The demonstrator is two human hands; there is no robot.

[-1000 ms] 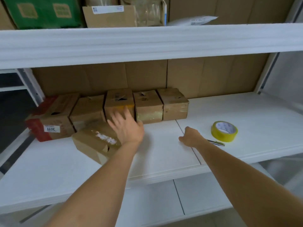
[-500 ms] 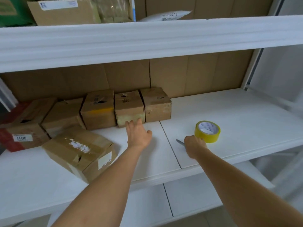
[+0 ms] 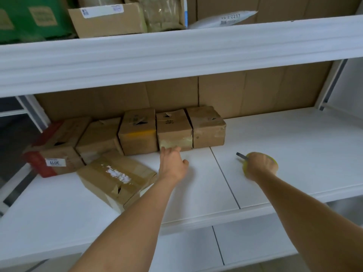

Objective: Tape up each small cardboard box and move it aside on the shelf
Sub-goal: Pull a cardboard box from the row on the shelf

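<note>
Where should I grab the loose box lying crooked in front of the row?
Take the loose box across its two long side faces from above, coming from the front shelf edge. It lies askew, apart from the row, so both sides are free.

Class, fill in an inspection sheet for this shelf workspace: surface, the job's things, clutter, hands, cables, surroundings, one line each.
Surface: white shelf, seam between two panels near the middle.
Job's things: five small cardboard boxes in a row along the back; a sixth box lies askew in front of them; yellow tape roll mostly hidden under the right hand.
Clutter: none beyond the job's things.
Hands: left hand open, fingers reaching to the base of the fourth box from the left; right hand gripping a dark tool over the tape roll.
Cables: nothing seen.
Surroundings: cardboard backing; upper shelf holding parcels.
</note>
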